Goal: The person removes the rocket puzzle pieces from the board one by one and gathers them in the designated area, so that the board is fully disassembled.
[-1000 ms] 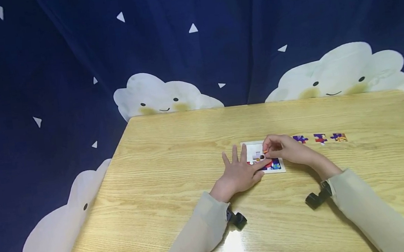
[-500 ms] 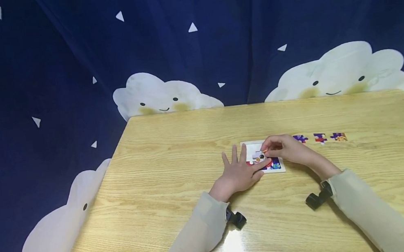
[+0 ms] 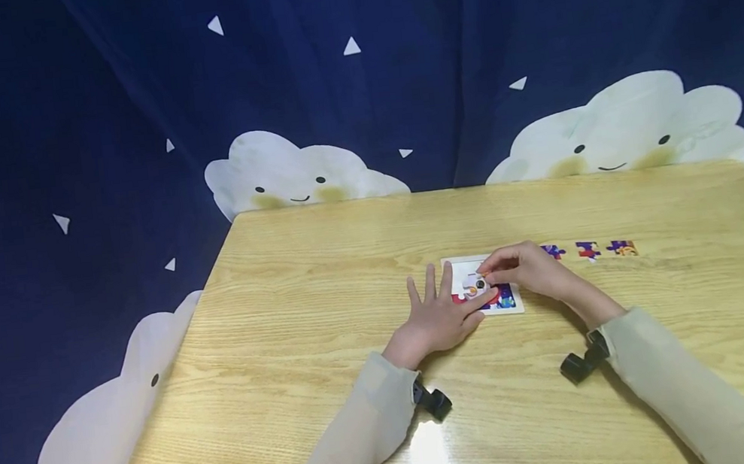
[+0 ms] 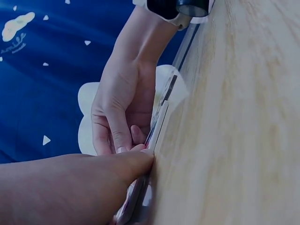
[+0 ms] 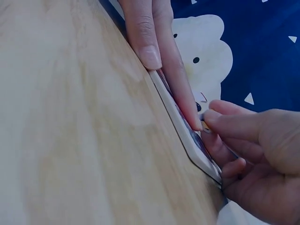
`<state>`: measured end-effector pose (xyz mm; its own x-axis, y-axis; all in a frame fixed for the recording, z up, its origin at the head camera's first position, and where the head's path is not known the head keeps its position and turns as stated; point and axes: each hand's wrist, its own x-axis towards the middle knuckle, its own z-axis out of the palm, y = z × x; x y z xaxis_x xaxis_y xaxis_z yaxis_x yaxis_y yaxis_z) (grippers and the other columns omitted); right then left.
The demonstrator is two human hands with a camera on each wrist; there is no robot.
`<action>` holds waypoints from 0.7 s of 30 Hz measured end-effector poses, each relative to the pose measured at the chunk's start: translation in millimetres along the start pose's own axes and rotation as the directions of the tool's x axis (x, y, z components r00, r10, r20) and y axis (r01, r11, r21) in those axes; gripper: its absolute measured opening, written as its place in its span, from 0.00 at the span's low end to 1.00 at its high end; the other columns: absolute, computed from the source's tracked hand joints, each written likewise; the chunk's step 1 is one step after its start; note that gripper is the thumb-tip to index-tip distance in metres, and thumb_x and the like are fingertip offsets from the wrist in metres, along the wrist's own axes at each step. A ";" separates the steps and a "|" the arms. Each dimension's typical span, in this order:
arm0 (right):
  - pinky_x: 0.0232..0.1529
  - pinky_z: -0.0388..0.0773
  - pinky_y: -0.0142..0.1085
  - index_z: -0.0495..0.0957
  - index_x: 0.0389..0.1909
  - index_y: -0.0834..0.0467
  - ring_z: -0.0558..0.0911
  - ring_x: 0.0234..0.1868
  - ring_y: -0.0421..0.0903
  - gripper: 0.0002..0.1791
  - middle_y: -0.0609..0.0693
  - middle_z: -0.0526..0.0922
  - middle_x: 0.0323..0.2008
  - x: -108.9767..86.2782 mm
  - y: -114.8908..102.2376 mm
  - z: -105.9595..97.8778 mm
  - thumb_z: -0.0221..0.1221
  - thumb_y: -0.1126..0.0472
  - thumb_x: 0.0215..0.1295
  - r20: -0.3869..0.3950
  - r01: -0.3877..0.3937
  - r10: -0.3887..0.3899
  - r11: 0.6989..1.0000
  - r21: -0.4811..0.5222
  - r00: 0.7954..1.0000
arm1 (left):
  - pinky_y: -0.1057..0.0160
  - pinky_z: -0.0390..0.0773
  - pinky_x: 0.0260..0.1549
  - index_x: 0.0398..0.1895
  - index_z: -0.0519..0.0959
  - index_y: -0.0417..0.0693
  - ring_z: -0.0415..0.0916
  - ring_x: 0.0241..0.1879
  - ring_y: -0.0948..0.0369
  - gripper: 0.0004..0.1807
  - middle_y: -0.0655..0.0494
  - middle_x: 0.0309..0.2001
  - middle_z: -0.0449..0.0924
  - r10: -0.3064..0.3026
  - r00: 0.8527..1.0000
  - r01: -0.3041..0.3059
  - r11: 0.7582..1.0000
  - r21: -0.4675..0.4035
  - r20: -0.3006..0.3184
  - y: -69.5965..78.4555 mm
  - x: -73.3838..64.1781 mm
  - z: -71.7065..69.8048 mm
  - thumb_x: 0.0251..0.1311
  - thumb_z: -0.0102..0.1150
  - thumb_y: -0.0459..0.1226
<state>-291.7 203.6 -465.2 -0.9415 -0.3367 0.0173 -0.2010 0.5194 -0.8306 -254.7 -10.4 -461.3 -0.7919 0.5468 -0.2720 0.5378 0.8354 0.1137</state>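
Observation:
A small jigsaw tray (image 3: 508, 312) with a pale rim lies on the table, partly filled with coloured pieces. My left hand (image 3: 435, 324) rests on it with fingers spread, its index finger across the lower pieces and its thumb by the near edge. From the right, my right hand (image 3: 531, 270) pinches a puzzle piece (image 3: 480, 284) with a black round spot, low over the tray's middle. Between thumb and finger in the right wrist view, only a bit of that piece (image 5: 205, 124) shows. My hands hide part of the tray; whether the piece is seated, I cannot tell.
To the right of the tray, a row of loose puzzle pieces (image 3: 588, 249) lies on the wooden table (image 3: 323, 282); the leftmost is partly behind my right hand. A dark blue curtain (image 3: 286, 67) with white clouds hangs past the table's far edge.
The pinched piece has turned and shifted slightly, and my right fingers moved a little left over the tray. My left hand keeps its place. The whole view has shifted slightly.

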 end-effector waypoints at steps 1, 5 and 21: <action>0.40 0.75 0.24 0.86 0.42 0.59 0.80 0.38 0.33 0.09 0.57 0.88 0.42 -0.2 -0.8 0.2 0.65 0.61 0.62 -0.004 -0.012 0.012 1.000 0.014 1.000 | 0.29 0.37 0.70 0.71 0.40 0.93 0.22 0.78 0.39 0.25 0.44 0.80 0.25 0.000 1.000 0.000 1.000 -0.001 0.000 0.0 -0.3 -0.6 0.74 0.25 0.60; 0.39 0.75 0.25 0.86 0.43 0.61 0.80 0.37 0.33 0.10 0.59 0.88 0.42 -0.4 -1.6 2.3 0.65 0.62 0.62 -0.018 -0.044 0.045 0.998 0.054 0.999 | 0.28 0.36 0.70 0.71 0.40 0.93 0.22 0.77 0.39 0.25 0.43 0.79 0.25 0.006 1.000 -0.006 1.000 -0.001 0.002 0.4 -1.2 -1.8 0.74 0.25 0.59; 0.44 0.76 0.22 0.87 0.41 0.58 0.81 0.40 0.31 0.08 0.56 0.87 0.41 -5.1 4.5 7.1 0.64 0.67 0.61 -0.058 0.083 -0.080 0.995 0.053 0.995 | 0.29 0.34 0.70 0.71 0.40 0.92 0.19 0.77 0.40 0.25 0.44 0.79 0.23 0.003 1.000 -0.003 1.000 -0.028 0.014 -0.7 -1.8 -1.2 0.74 0.24 0.59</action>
<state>-285.9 202.0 -472.9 -0.9365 -0.3310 0.1155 -0.2636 0.4477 -0.8544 -254.0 -11.9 -459.7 -0.7862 0.5484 -0.2848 0.5316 0.8352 0.1407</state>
